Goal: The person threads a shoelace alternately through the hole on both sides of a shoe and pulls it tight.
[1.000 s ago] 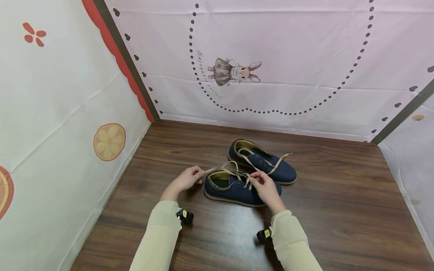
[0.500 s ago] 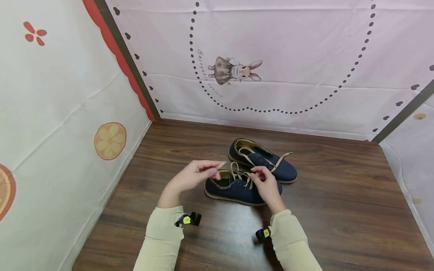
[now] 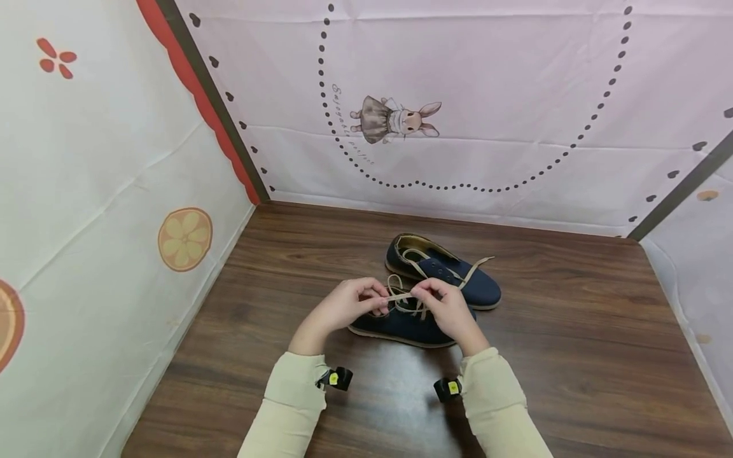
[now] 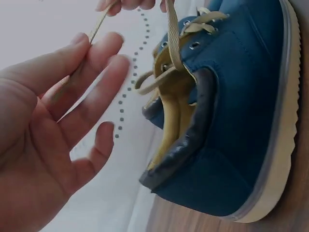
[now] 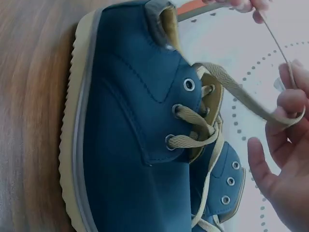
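Observation:
A navy blue shoe (image 3: 401,329) with a beige sole stands on the wooden surface, toe to the right. Above its opening, my left hand (image 3: 342,310) pinches a beige shoelace (image 3: 399,296) between thumb and index finger. My right hand (image 3: 450,312) pinches the same lace a short way along, and a short stretch runs between both hands. From there the lace loops back into the shoe. In the right wrist view, the uppermost visible eyelet (image 5: 189,85) has no lace through it, while the two below are laced. Both hands partly cover the shoe in the head view.
A matching navy shoe (image 3: 480,287) lies just behind, its lace loose across the top. Brown wooden surface (image 3: 572,337) surrounds the pair. Printed cloth walls (image 3: 487,83) rise at the back and sides. Small black wrist cameras (image 3: 340,378) sit on both sleeves.
My left hand has swung from beside the heel, up and to the right, carrying the lace over the shoe. My right hand has shifted slightly left and now pinches that lace too.

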